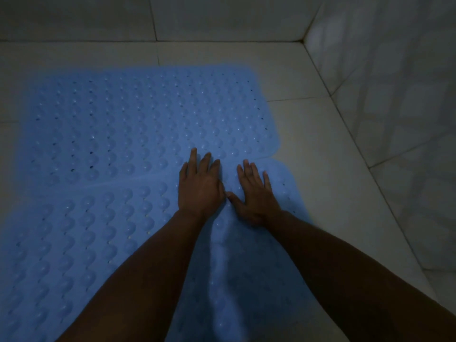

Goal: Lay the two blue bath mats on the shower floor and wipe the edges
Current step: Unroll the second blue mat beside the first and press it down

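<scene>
Two blue bubbled bath mats lie side by side on the tiled shower floor. The far mat (138, 119) lies flat. The near mat (74, 243) meets it along a seam running left to right. My left hand (199, 183) presses flat with straight fingers at that seam. My right hand (254, 193) presses flat on the near mat's far right corner, fingers spread. A raised ridge in the near mat (222, 267) runs between my forearms. No cloth is in view.
Pale floor tiles (320, 156) show to the right of the mats and behind them. A tiled wall (394, 95) rises on the right and another at the back (222, 18). The light is dim.
</scene>
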{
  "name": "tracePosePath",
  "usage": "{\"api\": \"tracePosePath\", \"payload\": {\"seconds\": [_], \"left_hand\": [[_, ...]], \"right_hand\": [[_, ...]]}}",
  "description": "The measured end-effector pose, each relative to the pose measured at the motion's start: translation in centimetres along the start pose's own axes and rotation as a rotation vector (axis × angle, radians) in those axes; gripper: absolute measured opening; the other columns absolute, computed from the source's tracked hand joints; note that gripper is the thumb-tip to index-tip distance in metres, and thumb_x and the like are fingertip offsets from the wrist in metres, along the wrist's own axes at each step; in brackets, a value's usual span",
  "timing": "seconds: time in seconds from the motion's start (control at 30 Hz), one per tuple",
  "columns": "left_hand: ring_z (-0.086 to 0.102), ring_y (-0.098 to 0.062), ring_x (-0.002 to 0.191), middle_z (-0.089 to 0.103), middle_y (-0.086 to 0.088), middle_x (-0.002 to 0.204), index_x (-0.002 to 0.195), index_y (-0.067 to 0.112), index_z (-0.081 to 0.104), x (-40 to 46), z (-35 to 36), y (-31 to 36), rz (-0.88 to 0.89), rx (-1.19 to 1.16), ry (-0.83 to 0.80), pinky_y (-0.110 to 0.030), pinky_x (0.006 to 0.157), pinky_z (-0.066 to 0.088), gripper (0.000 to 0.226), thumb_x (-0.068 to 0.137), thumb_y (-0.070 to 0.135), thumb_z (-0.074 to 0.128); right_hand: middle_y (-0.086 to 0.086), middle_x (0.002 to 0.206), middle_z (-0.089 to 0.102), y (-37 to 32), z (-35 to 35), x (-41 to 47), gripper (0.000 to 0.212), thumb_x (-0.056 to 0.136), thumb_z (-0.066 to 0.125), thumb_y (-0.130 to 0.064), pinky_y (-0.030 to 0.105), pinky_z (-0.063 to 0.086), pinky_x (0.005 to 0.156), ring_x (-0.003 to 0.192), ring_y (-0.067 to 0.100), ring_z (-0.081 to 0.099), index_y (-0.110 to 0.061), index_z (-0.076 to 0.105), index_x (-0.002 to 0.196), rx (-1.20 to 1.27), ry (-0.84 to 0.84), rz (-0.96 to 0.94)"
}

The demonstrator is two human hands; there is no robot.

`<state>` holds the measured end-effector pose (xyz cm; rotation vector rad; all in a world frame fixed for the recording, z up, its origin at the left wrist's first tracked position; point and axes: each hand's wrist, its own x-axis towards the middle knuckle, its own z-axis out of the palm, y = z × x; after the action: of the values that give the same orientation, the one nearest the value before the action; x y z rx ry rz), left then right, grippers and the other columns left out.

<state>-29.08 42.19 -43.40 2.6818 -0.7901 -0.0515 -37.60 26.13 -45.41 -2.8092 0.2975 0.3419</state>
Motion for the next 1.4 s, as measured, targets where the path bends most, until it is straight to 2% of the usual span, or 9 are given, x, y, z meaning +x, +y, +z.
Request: {"api": "tracePosePath", "payload": {"seconds": [0.1, 0.23, 0.4, 0.53, 0.83, 1.0, 1.1, 1.23, 1.4], "left_hand": [[0.016, -0.037, 0.155, 0.042, -0.010, 0.159, 0.145, 0.015, 0.051, 1.0, -1.1, 0.2, -0.060, 0.019, -0.044, -0.056, 0.118, 0.030, 0.058, 0.091, 0.033, 0.042], [0.005, -0.035, 0.157, 0.028, -0.006, 0.166, 0.155, 0.020, 0.036, 1.6, -1.9, 3.7, -0.147, -0.007, -0.156, -0.053, 0.123, 0.019, 0.057, 0.099, 0.032, 0.046], [-0.004, -0.036, 0.157, 0.012, -0.010, 0.170, 0.160, 0.016, 0.023, 1.9, 1.1, 11.3, 0.053, -0.036, -0.259, -0.056, 0.125, 0.012, 0.062, 0.103, 0.035, 0.040], [-0.015, -0.036, 0.156, -0.007, -0.010, 0.171, 0.163, 0.017, 0.010, 0.8, 6.2, 14.3, 0.223, 0.026, -0.319, -0.062, 0.123, -0.003, 0.074, 0.104, 0.058, 0.027], [0.004, -0.033, 0.158, 0.015, -0.010, 0.170, 0.160, 0.016, 0.026, -0.4, 9.0, 14.2, 0.277, 0.087, -0.201, -0.064, 0.122, 0.002, 0.078, 0.099, 0.064, 0.023], [-0.009, -0.030, 0.157, 0.000, -0.006, 0.172, 0.163, 0.019, 0.014, 1.0, 6.9, 15.9, 0.153, 0.078, -0.438, -0.063, 0.121, -0.010, 0.077, 0.097, 0.057, 0.028], [0.003, -0.031, 0.157, 0.008, -0.007, 0.171, 0.161, 0.019, 0.021, 3.7, 3.6, 17.2, 0.087, 0.026, -0.650, -0.064, 0.122, 0.002, 0.075, 0.097, 0.056, 0.037], [0.050, -0.034, 0.133, 0.057, -0.011, 0.142, 0.142, 0.018, 0.049, 4.8, -1.3, 14.7, 0.045, -0.058, -0.352, -0.045, 0.105, 0.042, 0.048, 0.097, 0.033, 0.049], [0.027, -0.031, 0.151, 0.049, -0.004, 0.151, 0.143, 0.021, 0.051, -0.7, -1.1, 9.4, -0.009, -0.023, -0.203, -0.046, 0.113, 0.034, 0.052, 0.092, 0.029, 0.054]], "right_hand": [[0.006, 0.168, 0.014, 0.6, -5.5, 2.3, 0.069, 0.102, 0.046, -0.049, 0.041, 0.007, 0.126, 0.155, 0.022, 0.012, -0.014, 0.026, 0.158, 0.247, -0.232, 0.095], [0.007, 0.148, 0.054, 2.1, -12.4, 3.1, 0.040, 0.101, 0.052, -0.024, 0.032, 0.033, 0.116, 0.138, 0.024, 0.049, -0.015, 0.059, 0.139, 0.375, 0.056, 0.144], [0.008, 0.138, 0.063, 5.5, -13.0, 1.4, 0.033, 0.098, 0.051, -0.017, 0.034, 0.043, 0.109, 0.127, 0.027, 0.058, -0.016, 0.069, 0.125, 0.276, 0.202, 0.139], [0.006, 0.126, 0.069, 8.4, -11.8, 0.6, 0.031, 0.096, 0.049, -0.019, 0.035, 0.047, 0.105, 0.120, 0.026, 0.062, -0.018, 0.072, 0.116, 0.271, 0.363, 0.162], [0.003, 0.109, 0.072, 12.8, -9.5, 0.8, 0.031, 0.092, 0.047, -0.029, 0.041, 0.053, 0.092, 0.103, 0.029, 0.066, -0.019, 0.072, 0.107, 0.287, 0.525, 0.165], [0.002, 0.112, 0.072, 12.5, -9.9, 0.2, 0.031, 0.093, 0.048, -0.031, 0.037, 0.053, 0.091, 0.104, 0.026, 0.066, -0.020, 0.072, 0.108, 0.311, 0.484, 0.178], [0.001, 0.115, 0.073, 11.8, -11.7, 0.2, 0.026, 0.095, 0.051, -0.025, 0.022, 0.045, 0.086, 0.105, 0.021, 0.067, -0.020, 0.073, 0.108, 0.303, 0.401, 0.220], [0.007, 0.118, 0.073, 9.5, -13.4, -0.3, 0.029, 0.096, 0.049, -0.020, 0.029, 0.048, 0.094, 0.110, 0.027, 0.066, -0.016, 0.074, 0.112, 0.220, 0.311, 0.207], [0.012, 0.136, 0.063, 4.9, -5.6, -4.5, 0.049, 0.102, 0.035, -0.038, 0.041, 0.045, 0.109, 0.127, 0.032, 0.058, -0.013, 0.063, 0.134, 0.081, 0.272, 0.106]]}}
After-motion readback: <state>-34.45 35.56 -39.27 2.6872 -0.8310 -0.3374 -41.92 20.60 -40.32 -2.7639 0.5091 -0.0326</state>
